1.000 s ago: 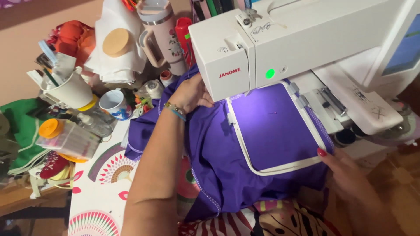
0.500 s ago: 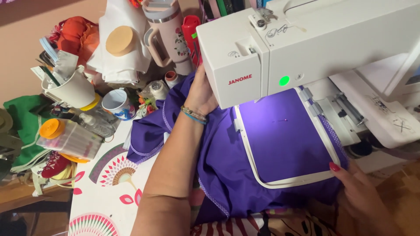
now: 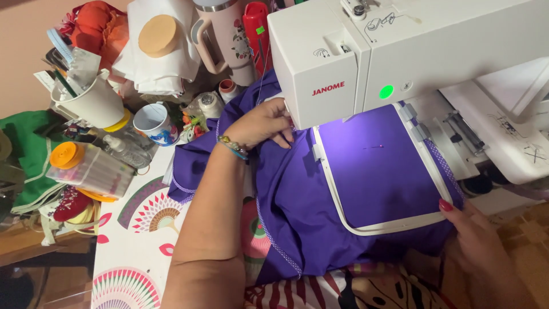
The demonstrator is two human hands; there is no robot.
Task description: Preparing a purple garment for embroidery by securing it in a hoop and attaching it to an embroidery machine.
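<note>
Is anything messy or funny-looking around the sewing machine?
The machine and the hoop holding the purple cloth look fine. The mess is on the left: cups, a thread box and green cloth crowd together, and white cloth is piled loosely.

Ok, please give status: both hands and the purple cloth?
Left hand flat on purple cloth beside machine. Right hand at hoop corner. Cloth hooped under machine, nothing in the way.

Head view, steeply down, close
</note>
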